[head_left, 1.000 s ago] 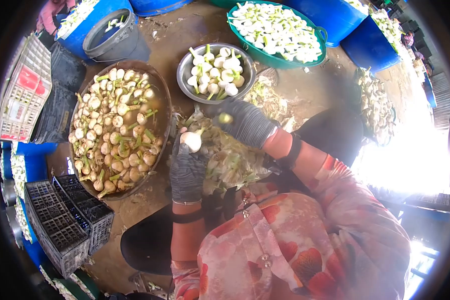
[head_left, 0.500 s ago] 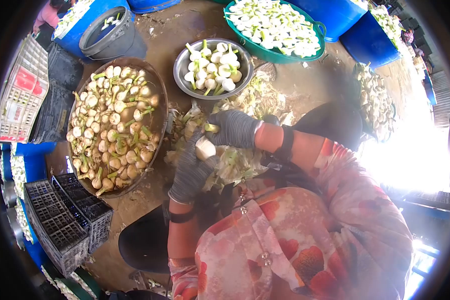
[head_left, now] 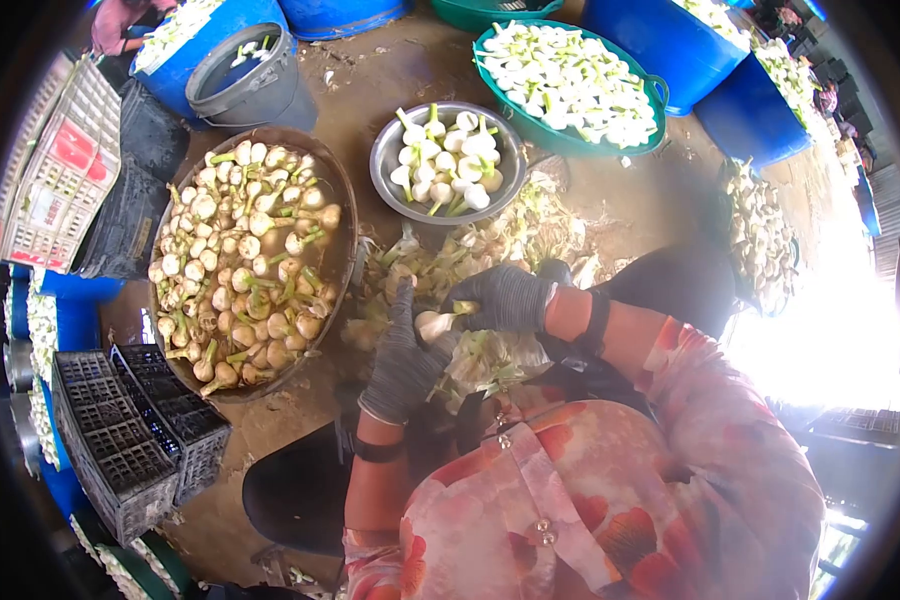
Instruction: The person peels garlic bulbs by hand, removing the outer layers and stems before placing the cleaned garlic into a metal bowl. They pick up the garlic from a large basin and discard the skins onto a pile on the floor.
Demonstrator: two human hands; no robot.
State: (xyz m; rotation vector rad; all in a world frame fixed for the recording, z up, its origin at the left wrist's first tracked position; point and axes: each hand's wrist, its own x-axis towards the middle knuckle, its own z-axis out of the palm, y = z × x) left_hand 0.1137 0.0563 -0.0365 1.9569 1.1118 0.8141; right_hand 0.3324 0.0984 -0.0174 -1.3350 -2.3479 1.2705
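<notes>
Both my hands wear grey gloves above a heap of peeled skins (head_left: 530, 225). My right hand (head_left: 505, 300) is closed on the green stem of a white garlic bulb (head_left: 433, 325). My left hand (head_left: 405, 355) lies against the bulb's left side, thumb or finger pointing up; how firmly it grips is hard to make out. Ahead stands a metal bowl (head_left: 378, 180) of white bulbs with short green stems. On the left is a wide brown basin (head_left: 345, 215) full of browner, unpeeled-looking bulbs.
A green basin (head_left: 570, 148) of white bulbs is at the upper right, near blue tubs (head_left: 745, 100). A dark bucket (head_left: 270, 100), a pale crate (head_left: 65, 190) and black crates (head_left: 120, 430) stand left. A person (head_left: 120, 25) is at the upper left.
The view has shifted, so the bowls appear lower and further right. The bulb between my hands has turned, its green stem now pointing right into my right hand.
</notes>
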